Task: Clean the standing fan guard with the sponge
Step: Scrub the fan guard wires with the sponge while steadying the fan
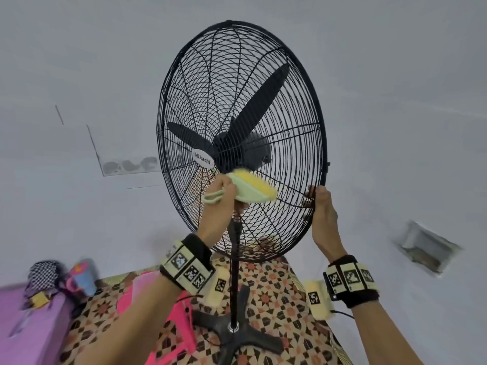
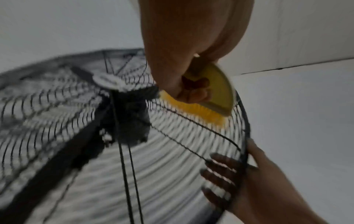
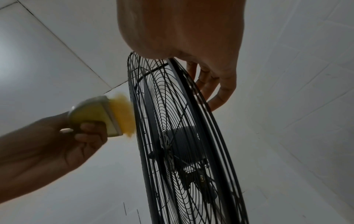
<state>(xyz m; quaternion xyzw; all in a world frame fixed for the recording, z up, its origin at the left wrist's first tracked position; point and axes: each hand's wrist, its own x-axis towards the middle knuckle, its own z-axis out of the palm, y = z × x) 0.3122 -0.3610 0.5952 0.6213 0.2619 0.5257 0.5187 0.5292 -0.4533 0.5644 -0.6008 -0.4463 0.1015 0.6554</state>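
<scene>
White tiled walls (image 1: 105,61) back everything I see, and against them the fan guard (image 1: 297,106) stands tilted on its pole (image 1: 234,272), a black wire cage with still blades and a white badge (image 1: 203,158) at its centre. My left hand (image 1: 218,204) has its fingers wrapped round the pale green handle of the sponge (image 1: 257,187), really a brush-like scrubber with a yellow bristly face; that face is pressed against the front wires just below and to the right of the hub, in the lower half of the cage. My right hand (image 1: 322,214) grips the lower right rim, thumb on the front and fingers (image 2: 220,174) hooked behind the grille, steadying it. I judge I am mid-scrub on the front face, with how much is already clean impossible to tell from the wires. The next move calls for drawing the bristles along the rings toward the rim while the right hand braces against the push, since a tall fan on a cross base (image 1: 237,335) could rock. Outward from there, a patterned floor mat (image 1: 276,291) lies beneath the base, a pink stool (image 1: 181,325) sits at its left edge, and a purple surface (image 1: 29,327) carries blurred clutter at the frame's lower left corner.
</scene>
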